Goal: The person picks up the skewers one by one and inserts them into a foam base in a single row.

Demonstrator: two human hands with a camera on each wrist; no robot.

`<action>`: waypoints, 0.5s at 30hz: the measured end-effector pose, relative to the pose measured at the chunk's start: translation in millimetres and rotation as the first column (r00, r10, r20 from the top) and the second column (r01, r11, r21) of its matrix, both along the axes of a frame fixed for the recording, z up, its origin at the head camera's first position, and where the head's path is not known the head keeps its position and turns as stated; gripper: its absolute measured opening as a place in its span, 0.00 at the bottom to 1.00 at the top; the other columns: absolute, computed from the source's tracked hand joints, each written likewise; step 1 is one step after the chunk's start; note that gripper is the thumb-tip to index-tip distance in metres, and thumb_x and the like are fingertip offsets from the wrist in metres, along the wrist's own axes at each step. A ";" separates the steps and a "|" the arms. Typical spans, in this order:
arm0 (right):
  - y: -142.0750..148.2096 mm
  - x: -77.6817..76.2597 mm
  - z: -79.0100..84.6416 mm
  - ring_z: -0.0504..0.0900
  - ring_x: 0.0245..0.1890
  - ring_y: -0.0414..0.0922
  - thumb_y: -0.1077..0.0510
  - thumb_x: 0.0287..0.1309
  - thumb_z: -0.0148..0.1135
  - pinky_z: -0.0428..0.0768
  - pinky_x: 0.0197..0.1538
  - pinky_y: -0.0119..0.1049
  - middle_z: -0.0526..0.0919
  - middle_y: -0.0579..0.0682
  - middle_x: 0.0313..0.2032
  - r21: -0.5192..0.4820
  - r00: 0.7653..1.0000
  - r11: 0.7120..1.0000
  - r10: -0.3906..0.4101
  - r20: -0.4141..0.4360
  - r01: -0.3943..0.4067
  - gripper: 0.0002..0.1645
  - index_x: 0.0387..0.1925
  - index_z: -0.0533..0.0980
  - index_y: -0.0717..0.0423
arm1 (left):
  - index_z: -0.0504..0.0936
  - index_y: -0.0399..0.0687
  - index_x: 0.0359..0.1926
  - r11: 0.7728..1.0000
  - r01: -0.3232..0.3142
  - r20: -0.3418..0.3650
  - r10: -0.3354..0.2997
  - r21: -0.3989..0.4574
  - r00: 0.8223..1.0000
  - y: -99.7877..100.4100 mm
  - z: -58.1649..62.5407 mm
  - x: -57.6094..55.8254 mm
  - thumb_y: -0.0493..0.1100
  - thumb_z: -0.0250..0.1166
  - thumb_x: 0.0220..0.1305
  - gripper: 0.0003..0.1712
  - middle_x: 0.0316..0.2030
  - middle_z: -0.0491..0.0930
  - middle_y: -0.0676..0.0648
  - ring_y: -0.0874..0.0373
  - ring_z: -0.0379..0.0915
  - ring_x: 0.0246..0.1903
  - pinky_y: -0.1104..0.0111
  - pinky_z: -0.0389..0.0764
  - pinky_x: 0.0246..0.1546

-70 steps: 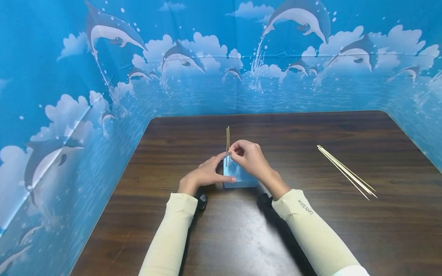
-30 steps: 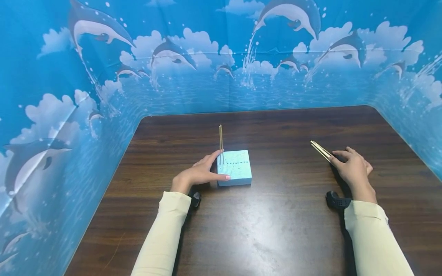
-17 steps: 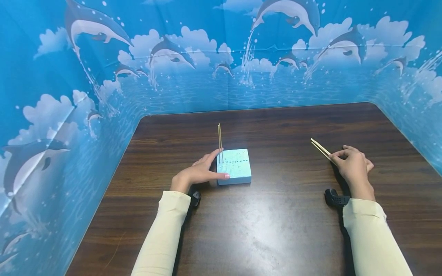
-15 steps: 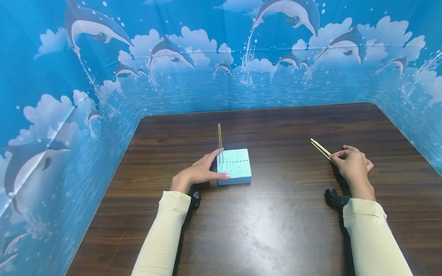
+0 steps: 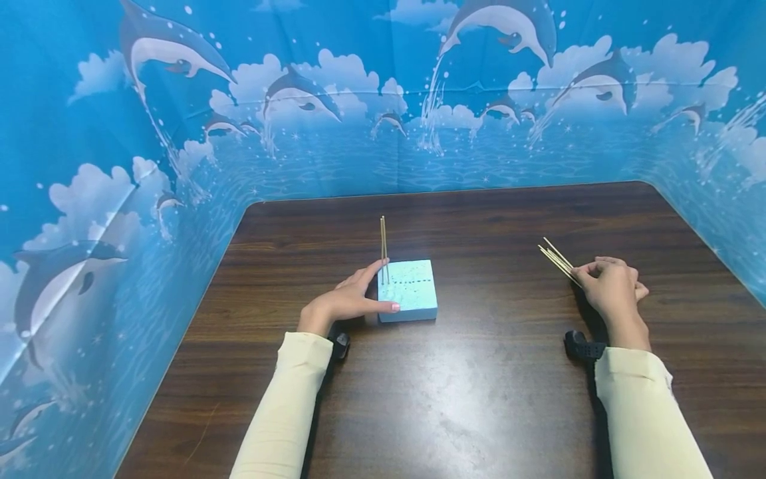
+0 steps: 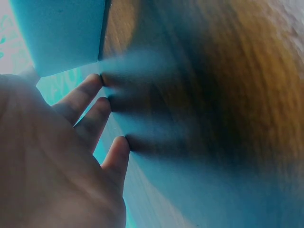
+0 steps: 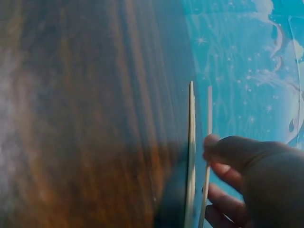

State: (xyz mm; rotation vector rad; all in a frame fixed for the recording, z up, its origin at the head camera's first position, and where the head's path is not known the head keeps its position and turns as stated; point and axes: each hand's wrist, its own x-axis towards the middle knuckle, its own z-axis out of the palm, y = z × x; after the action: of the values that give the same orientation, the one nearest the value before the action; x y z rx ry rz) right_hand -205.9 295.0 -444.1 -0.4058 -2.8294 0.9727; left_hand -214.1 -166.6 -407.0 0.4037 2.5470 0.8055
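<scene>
My left hand (image 5: 344, 304) lies along the left side of a light blue foam block (image 5: 413, 296), fingers spread, thumb resting at the front edge and index fingertip at the back left corner. In the left wrist view, the other fingertips (image 6: 102, 102) reach down toward the tabletop beside the block. Two thin wooden skewers (image 5: 383, 233) stand upright in the block near that corner. Off to the right, my right hand (image 5: 613, 291) pinches one skewer (image 7: 209, 107) between thumb and fingertips; its lower part is partly hidden by the fingers.
Several loose skewers (image 7: 191, 128) lie on the table next to the pinched one. A dotted row of marks crosses the top of the block. The dark wood table (image 5: 479, 399) is backed by a blue dolphin-print cloth (image 5: 347, 159) at the rear and sides.
My right hand has left the block and moved right to the loose skewers. One skewer, pinched, has come apart from the others. My left hand has stayed at the block.
</scene>
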 end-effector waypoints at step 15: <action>-82.3 -6.9 63.3 0.72 0.25 0.48 0.58 0.67 0.55 0.68 0.28 0.38 0.80 0.59 0.29 0.048 0.940 0.988 0.152 -0.307 -0.144 0.12 0.37 0.77 0.66 | 0.42 0.74 0.78 1.000 -0.005 -0.005 0.005 -0.001 1.000 -0.1 -1.5 0.3 0.72 0.68 0.50 0.62 0.78 0.46 0.46 0.43 0.42 0.76 0.36 0.53 0.68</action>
State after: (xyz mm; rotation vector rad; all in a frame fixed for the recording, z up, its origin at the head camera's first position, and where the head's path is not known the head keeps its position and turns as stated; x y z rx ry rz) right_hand -212.8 212.7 -380.8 -0.0296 -2.6096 0.9317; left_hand -213.9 -166.7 -408.6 0.3993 2.5542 0.8064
